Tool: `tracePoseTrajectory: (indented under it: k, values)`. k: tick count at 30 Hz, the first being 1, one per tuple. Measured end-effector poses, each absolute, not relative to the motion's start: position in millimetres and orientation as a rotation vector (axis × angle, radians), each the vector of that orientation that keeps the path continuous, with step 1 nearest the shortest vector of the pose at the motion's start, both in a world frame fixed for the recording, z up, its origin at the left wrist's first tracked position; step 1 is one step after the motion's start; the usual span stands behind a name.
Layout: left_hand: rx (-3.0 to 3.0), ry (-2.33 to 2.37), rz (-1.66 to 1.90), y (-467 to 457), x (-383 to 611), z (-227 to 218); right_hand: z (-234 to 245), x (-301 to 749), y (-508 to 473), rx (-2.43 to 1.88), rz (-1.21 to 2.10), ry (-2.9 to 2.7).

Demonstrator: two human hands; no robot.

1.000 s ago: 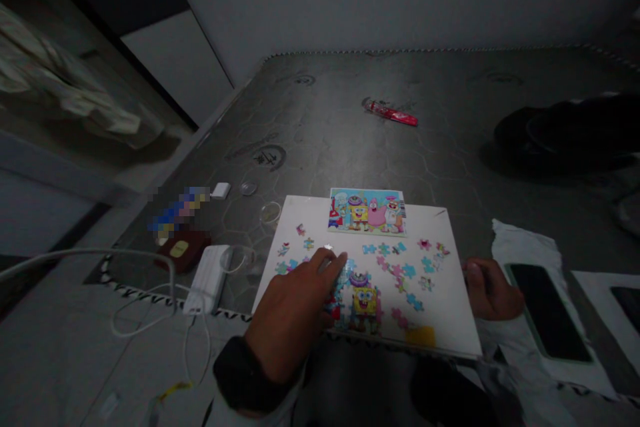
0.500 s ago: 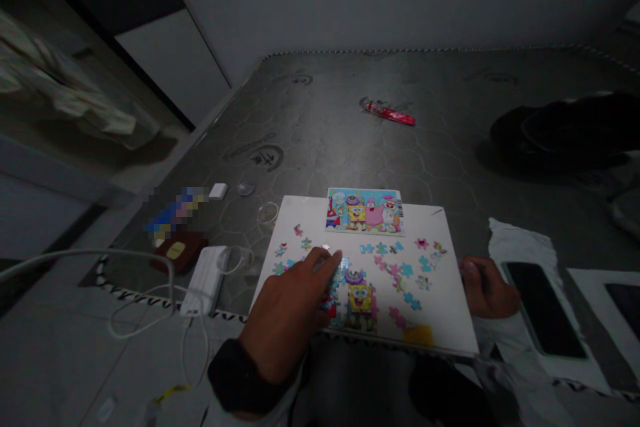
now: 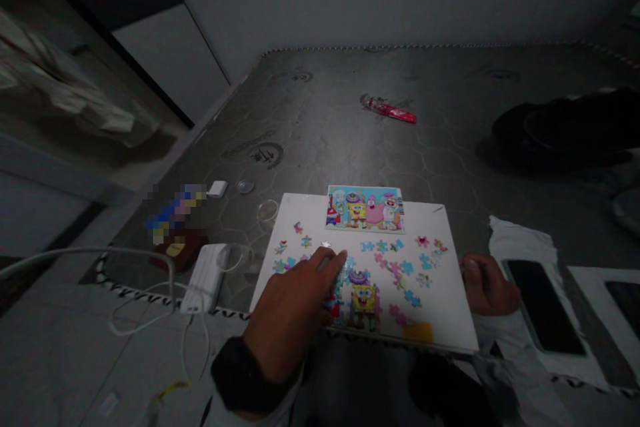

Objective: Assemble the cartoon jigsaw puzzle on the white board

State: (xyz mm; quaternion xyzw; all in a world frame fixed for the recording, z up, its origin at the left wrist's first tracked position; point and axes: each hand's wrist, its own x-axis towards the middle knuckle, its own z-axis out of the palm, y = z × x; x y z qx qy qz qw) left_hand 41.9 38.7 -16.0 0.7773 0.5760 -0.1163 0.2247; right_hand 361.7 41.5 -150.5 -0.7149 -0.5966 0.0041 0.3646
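Note:
My left hand (image 3: 290, 303) lies across the left part of a partly joined cartoon jigsaw puzzle (image 3: 364, 300), its fingers stretched over the pieces and its fingertips touching them. Part of the puzzle is hidden under that hand. Beside the right edge of the white board (image 3: 450, 320), my right hand (image 3: 487, 285) is closed with curled fingers; whatever is in them does not show. Several loose puzzle pieces (image 3: 407, 267) lie on the board to the right, with others to the upper left. A picture card (image 3: 365, 209) of the same cartoon figures rests along the far edge.
A phone (image 3: 545, 307) lies on white paper at the right. Left of the board are a white power bank (image 3: 204, 278) with a cable, a brown case (image 3: 180, 248) and clear round plastic pieces (image 3: 268, 211). A red packet (image 3: 390, 110) and a dark bag (image 3: 565, 133) lie farther back.
The joined puzzle has shifted slightly to the right on the board, and my left hand has moved a little the same way. My right hand stays in nearly the same place.

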Motion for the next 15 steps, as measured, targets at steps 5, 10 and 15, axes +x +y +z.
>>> tracePoseTrajectory:
  k: [5, 10, 15]
  values:
    - [2.158, 1.589, -0.296, 38.7, 41.0, -18.4, -151.5, 363.0, 41.4, -1.856, 0.024, -1.525]
    - [2.157, 1.601, -0.288, 37.1, 38.6, -18.9, -150.7, 362.3, 41.4, -1.825, 0.034, -1.534]
    - [2.169, 1.608, -0.296, 37.5, 38.6, -18.5, -149.3, 360.4, 41.4, -1.829, 0.024, -1.523]
